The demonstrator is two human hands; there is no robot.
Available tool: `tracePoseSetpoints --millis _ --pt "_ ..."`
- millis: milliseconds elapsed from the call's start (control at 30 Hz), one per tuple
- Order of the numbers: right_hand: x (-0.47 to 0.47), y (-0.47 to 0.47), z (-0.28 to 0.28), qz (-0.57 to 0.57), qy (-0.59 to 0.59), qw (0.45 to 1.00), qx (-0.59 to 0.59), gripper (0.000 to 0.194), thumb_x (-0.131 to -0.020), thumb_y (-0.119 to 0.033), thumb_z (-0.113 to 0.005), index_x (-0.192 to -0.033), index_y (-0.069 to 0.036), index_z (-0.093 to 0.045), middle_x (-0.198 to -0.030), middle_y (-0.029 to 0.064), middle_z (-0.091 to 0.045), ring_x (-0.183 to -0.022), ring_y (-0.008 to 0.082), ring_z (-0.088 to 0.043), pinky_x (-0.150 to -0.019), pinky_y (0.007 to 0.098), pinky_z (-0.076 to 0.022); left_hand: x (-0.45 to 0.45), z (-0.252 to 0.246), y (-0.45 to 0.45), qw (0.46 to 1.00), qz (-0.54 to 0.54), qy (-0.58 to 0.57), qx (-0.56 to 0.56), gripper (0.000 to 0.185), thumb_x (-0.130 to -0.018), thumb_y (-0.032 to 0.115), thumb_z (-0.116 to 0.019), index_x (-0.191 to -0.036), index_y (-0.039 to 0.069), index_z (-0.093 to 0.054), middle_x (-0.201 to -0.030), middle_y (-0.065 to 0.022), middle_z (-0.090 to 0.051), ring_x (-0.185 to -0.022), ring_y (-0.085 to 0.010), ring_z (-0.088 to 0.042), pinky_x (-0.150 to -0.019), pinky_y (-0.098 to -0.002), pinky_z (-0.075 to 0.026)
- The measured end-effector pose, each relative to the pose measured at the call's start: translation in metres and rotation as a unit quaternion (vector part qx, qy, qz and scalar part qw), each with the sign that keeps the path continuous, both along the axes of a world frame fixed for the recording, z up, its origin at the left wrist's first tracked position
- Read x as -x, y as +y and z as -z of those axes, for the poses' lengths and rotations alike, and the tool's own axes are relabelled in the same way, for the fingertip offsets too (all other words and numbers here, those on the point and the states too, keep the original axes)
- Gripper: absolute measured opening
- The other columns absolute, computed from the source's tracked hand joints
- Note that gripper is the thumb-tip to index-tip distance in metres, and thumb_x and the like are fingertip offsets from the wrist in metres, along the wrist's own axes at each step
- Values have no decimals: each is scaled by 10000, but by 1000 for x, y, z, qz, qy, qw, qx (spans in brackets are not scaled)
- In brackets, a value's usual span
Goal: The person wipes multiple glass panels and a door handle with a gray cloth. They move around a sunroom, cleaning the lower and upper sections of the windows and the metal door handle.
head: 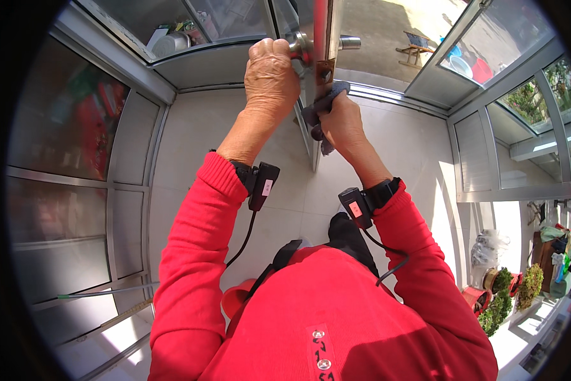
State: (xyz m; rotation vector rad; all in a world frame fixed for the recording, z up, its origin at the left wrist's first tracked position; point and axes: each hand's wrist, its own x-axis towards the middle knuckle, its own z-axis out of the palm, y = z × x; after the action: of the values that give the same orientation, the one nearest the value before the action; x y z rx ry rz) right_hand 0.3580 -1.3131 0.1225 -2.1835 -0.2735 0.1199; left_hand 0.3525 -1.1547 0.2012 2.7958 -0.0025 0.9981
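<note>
An open glazed door stands edge-on before me, its narrow edge (334, 33) running up to the top of the view. My left hand (271, 78) is closed around the metal lever handle (304, 49) on the door's left face. On the other face a second lever handle (350, 42) sticks out to the right. A brownish latch plate (325, 72) is set in the door edge. Just below it, my right hand (343, 119) grips a dark grey cloth (334, 95) folded against the edge. My right fingertips are partly hidden by the cloth.
Metal-framed glass panels (59, 138) rise on the left, and more (523, 147) on the right. A red bucket (235, 297) sits close by my left side. Potted plants (499, 300) line the lower right. Outside are a small folding stool (414, 47) and basins (460, 65).
</note>
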Motion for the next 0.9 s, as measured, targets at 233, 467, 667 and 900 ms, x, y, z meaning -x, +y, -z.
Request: tracePoseSetpoints --millis 233,467,667,900 --pt "18 1 123 9 70 990 120 269 -777 -100 -655 -997 42 -590 -970 265 -669 -938 415 -647 -827 465 -516 3 -3 4 1000 9 -5 -15 331 -704 -25 -606 -1008 47 -495 -1005 -161 -524 -1010 -370 -513 -875 -453 -456" --pt "50 -12 64 58 -26 980 -186 285 -815 -78 -702 -1066 -23 -579 -919 130 -698 -841 225 -674 -785 322 -523 2 -1 5 999 26 -23 -9 300 -713 -29 -597 -987 47 -503 -995 -160 -530 -989 -372 -518 -865 -460 -457" --pt "27 0 -15 40 -86 975 -201 256 -852 -40 -626 -1094 -38 -542 -864 125 -693 -734 221 -697 -608 340 -570 1 -2 3 1000 18 -14 -11 290 -711 -30 -581 -981 53 -513 -1003 -149 -523 -1024 -353 -510 -845 -432 -469" --pt "19 5 -22 19 -11 986 -164 201 -857 -64 -597 -1038 -12 -526 -823 135 -697 -701 271 -706 -572 363 -571 1 2 3 1000 16 -21 -9 287 -718 -29 -580 -983 46 -501 -1006 -155 -520 -1012 -363 -500 -850 -438 -469"
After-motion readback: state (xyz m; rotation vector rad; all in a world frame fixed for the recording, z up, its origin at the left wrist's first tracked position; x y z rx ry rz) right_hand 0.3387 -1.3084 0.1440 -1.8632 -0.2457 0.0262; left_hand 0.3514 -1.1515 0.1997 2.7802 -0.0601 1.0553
